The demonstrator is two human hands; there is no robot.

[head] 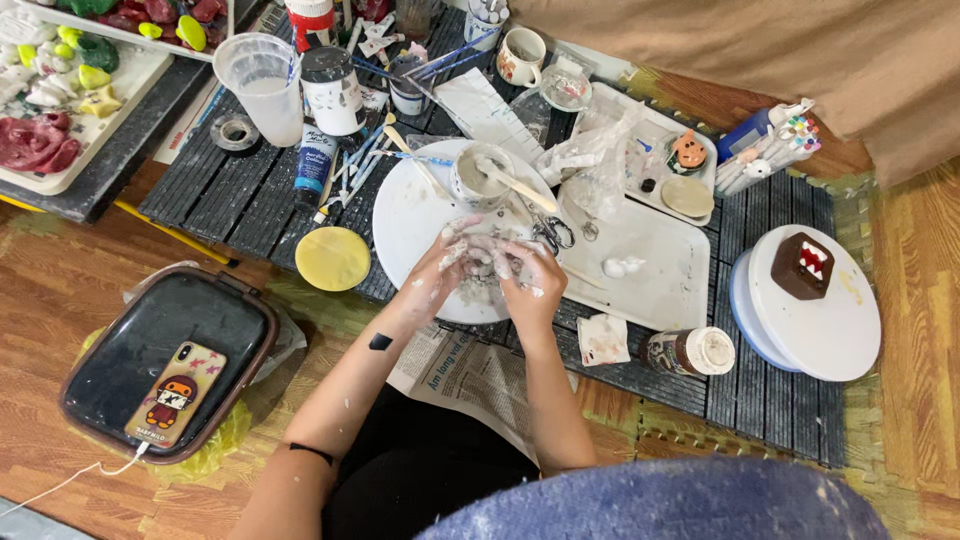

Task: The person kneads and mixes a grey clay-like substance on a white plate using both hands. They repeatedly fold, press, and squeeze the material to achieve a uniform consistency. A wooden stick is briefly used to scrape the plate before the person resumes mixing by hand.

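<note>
Both hands [490,262] knead clay, apparently; cup [481,176] holds stick [520,186].

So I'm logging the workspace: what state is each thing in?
Left hand: clay-smeared, pressing the grey clay lump.
Right hand: clay-smeared, on the same lump.
Small cup: upright, stick inside.
Blue paint tube: lying, capped.
Phone: face-down, cable attached.
Jar: on its side, lidded.

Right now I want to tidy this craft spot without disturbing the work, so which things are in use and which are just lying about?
In use:
left hand and right hand, both pressed on a pale clay lump
round white board under it
cup of white paste with a stick

Lying about:
phone on the dark lidded box
yellow disc
brown block figure on the turntable
blue paint tube
</note>
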